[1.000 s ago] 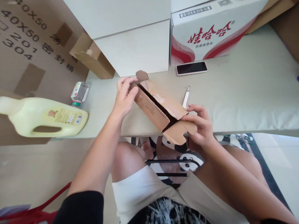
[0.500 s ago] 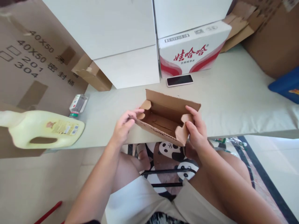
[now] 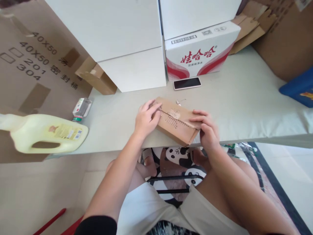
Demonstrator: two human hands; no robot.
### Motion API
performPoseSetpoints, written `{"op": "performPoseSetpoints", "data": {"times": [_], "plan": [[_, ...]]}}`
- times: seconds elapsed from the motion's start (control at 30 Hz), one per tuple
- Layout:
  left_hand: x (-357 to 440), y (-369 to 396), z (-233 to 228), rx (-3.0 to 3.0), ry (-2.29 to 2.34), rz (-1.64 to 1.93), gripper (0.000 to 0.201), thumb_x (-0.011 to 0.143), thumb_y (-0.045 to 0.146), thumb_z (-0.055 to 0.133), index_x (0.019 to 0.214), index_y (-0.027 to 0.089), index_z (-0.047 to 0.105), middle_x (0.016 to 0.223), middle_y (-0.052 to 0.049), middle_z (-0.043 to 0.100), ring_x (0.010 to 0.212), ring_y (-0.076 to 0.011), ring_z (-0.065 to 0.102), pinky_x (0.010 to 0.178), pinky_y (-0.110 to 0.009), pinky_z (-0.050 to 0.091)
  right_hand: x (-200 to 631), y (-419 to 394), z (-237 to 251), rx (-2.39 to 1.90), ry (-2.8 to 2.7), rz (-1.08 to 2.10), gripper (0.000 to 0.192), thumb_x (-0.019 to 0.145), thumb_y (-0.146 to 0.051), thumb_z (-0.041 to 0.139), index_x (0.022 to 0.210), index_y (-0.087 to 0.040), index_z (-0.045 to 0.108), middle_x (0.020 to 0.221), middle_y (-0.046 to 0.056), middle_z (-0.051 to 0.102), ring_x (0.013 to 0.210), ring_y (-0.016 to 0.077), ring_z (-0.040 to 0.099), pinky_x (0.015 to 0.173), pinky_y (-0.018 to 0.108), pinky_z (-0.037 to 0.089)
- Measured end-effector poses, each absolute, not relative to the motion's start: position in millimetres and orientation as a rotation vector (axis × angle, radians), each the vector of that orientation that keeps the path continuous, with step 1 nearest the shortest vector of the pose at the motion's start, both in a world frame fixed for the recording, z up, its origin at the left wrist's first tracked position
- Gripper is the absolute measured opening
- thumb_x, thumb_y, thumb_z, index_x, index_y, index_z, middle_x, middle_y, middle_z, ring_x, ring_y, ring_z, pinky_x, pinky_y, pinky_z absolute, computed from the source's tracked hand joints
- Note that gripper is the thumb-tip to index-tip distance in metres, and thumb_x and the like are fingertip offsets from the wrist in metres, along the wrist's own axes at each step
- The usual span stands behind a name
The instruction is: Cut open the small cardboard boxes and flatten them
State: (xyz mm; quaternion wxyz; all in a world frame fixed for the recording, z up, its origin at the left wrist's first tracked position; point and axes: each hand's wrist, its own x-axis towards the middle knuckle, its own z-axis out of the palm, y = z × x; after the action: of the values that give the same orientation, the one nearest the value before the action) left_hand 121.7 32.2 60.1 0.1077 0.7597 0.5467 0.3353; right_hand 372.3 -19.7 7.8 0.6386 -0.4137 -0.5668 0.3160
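Note:
A small brown cardboard box (image 3: 176,125) lies at a slant near the front edge of the cloth-covered table, its two top flaps folded down and meeting along a ragged seam. On its left end rests my left hand (image 3: 147,118), fingers over the top and thumb along the seam, holding it. My right hand (image 3: 207,128) grips the right end, fingertips on the top flap and the other fingers curled at the side. The box's inside is hidden. Just behind it lies a small white object (image 3: 178,102) with a thin strand.
A phone (image 3: 187,83) lies before a red-and-white carton (image 3: 201,54). White boxes (image 3: 139,70) stand at the back. At left are a pale yellow jug (image 3: 49,133), a small clear bottle (image 3: 82,107) and a large carton (image 3: 36,65). A blue object (image 3: 298,88) is at right.
The box's top flaps were upright and its inside showed; now they are folded shut. My left hand moved right and up onto the top. The white object behind the box has come into view.

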Motion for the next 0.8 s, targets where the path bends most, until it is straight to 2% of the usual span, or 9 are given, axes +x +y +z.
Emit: {"op": "performPoseSetpoints", "data": {"times": [0.07, 0.13, 0.3, 0.4, 0.5, 0.57, 0.63, 0.7, 0.8], "plan": [[114, 28, 57, 2.202, 1.613, 1.013, 0.039, 0.096, 0.042, 0.053, 0.124, 0.028, 0.075, 0.144, -0.009, 0.062, 0.132, -0.0327, 0.059, 0.116, -0.056, 0.046, 370, -19, 7, -0.990, -1.275, 0.741, 0.033, 0.089, -0.037, 0.056, 0.117, -0.027, 0.070, 0.128, 0.007, 0.068, 0.125, 0.0292, 0.061, 0.111, 0.052, 0.047], [101, 23, 52, 2.112, 1.609, 1.069, 0.042, 0.096, 0.048, 0.053, 0.127, 0.027, 0.073, 0.146, -0.011, 0.060, 0.136, -0.0317, 0.057, 0.115, -0.053, 0.047, 370, -18, 5, -1.047, -1.202, 0.788, 0.043, 0.092, -0.045, 0.056, 0.131, -0.027, 0.061, 0.131, 0.008, 0.068, 0.126, 0.0278, 0.061, 0.111, 0.050, 0.048], [64, 14, 40, 1.654, 1.687, 1.280, 0.053, 0.091, 0.063, 0.058, 0.126, 0.026, 0.073, 0.146, -0.012, 0.061, 0.143, -0.0308, 0.052, 0.122, -0.050, 0.040, 368, -13, -3, -1.279, -1.209, 1.039, 0.042, 0.096, -0.055, 0.053, 0.120, -0.025, 0.070, 0.124, 0.007, 0.074, 0.121, 0.0305, 0.065, 0.111, 0.054, 0.049], [55, 13, 35, 1.349, 1.652, 1.323, 0.061, 0.085, 0.066, 0.062, 0.133, 0.029, 0.068, 0.153, -0.009, 0.056, 0.140, -0.0323, 0.053, 0.104, -0.045, 0.056, 364, -16, -3, -1.130, -1.355, 1.241, 0.052, 0.098, -0.062, 0.047, 0.128, -0.026, 0.070, 0.137, 0.008, 0.069, 0.135, 0.0316, 0.059, 0.119, 0.057, 0.042], [62, 13, 30, 1.091, 1.570, 1.254, 0.068, 0.081, 0.074, 0.061, 0.129, 0.027, 0.067, 0.139, -0.011, 0.066, 0.113, -0.0296, 0.068, 0.071, -0.033, 0.061, 360, -20, 2, -0.926, -1.533, 1.195, 0.060, 0.101, -0.065, 0.040, 0.149, -0.032, 0.056, 0.161, 0.003, 0.049, 0.154, 0.0273, 0.039, 0.128, 0.052, 0.029], [72, 9, 25, 0.973, 1.450, 1.146, 0.078, 0.075, 0.086, 0.056, 0.118, 0.022, 0.069, 0.112, -0.012, 0.075, 0.085, -0.0250, 0.070, 0.057, -0.030, 0.056, 359, -21, 6, -0.886, -1.652, 1.066, 0.060, 0.102, -0.062, 0.042, 0.156, -0.036, 0.047, 0.170, 0.000, 0.033, 0.159, 0.0267, 0.028, 0.130, 0.052, 0.024], [82, 1, 19, 0.914, 1.337, 1.012, 0.089, 0.066, 0.096, 0.054, 0.109, 0.019, 0.069, 0.089, -0.010, 0.076, 0.064, -0.0201, 0.066, 0.050, -0.029, 0.051, 360, -22, 9, -0.834, -1.747, 0.953, 0.059, 0.101, -0.057, 0.048, 0.157, -0.038, 0.044, 0.174, -0.001, 0.023, 0.161, 0.0285, 0.022, 0.130, 0.053, 0.024], [89, -10, 13, 0.882, 1.310, 0.849, 0.092, 0.062, 0.099, 0.055, 0.105, 0.019, 0.069, 0.076, -0.008, 0.073, 0.053, -0.0172, 0.062, 0.045, -0.027, 0.045, 360, -22, 10, -0.775, -1.789, 0.887, 0.058, 0.101, -0.053, 0.051, 0.157, -0.038, 0.045, 0.174, 0.000, 0.023, 0.160, 0.0298, 0.024, 0.129, 0.053, 0.028], [91, -26, 9, 0.913, 1.316, 0.517, 0.092, 0.064, 0.099, 0.051, 0.095, 0.015, 0.070, 0.072, -0.009, 0.072, 0.047, -0.0159, 0.061, 0.040, -0.024, 0.034, 360, -25, 12, -0.778, -1.767, 0.831, 0.051, 0.101, -0.046, 0.054, 0.150, -0.034, 0.055, 0.167, 0.005, 0.039, 0.153, 0.0301, 0.039, 0.124, 0.050, 0.037]]}}
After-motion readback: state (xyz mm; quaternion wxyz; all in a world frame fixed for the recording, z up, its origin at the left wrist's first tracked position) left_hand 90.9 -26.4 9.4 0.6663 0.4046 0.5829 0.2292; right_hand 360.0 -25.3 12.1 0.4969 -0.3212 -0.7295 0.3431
